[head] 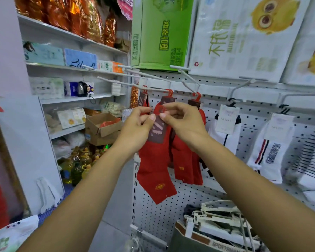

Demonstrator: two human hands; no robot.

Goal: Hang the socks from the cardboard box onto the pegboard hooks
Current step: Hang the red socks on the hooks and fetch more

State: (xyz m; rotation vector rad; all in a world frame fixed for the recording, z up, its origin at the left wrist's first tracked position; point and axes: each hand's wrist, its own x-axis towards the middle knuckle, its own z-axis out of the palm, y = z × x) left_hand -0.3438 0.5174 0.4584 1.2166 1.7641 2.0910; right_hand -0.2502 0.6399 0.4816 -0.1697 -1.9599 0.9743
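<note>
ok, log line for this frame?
phase: pre-hang | left hand: pinches red sock pair | right hand: pinches red hanger | hook: pair not yet on | cardboard box: open, on shelf

A white pegboard (pixel 171 206) carried long white hooks (pixel 116 80); red socks (pixel 184 160) and white socks (pixel 269 153) hung from them, side by side.
</note>
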